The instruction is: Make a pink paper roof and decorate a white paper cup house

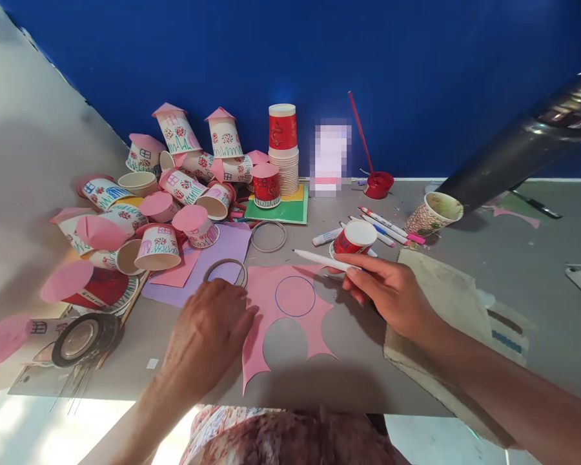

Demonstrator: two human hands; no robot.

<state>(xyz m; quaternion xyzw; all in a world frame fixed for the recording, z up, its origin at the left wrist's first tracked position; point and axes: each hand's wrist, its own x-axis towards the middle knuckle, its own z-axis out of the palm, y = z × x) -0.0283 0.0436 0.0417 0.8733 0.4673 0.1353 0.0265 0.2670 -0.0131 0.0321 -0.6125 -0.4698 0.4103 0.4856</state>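
On the grey tabletop (416, 361), just in front of the person, lay a pink paper sheet (271, 303) with round pieces already cut from its edges and a blue circle (295, 296) drawn near its middle. The left hand (208, 336) lay flat on the sheet's left edge, fingers spread and closed on nothing, pinning the paper down. The right hand (392, 294) had its grip closed round a white pen (322, 259), thumb and fingertips pinched near the barrel's back end, the tip pointing left and lifted just above the sheet's far edge. Beside the pen, beyond the sheet, stood an upturned red cup (353, 237) among loose markers (385, 223). Two rings (268, 236) lay to the far left of the sheet, and a heap of decorated cup houses (174, 187) farther left again. Any drawing on the sheet would go best with the flat hand pressing firmly near the line, so the paper could not creep, and with the pen held upright.
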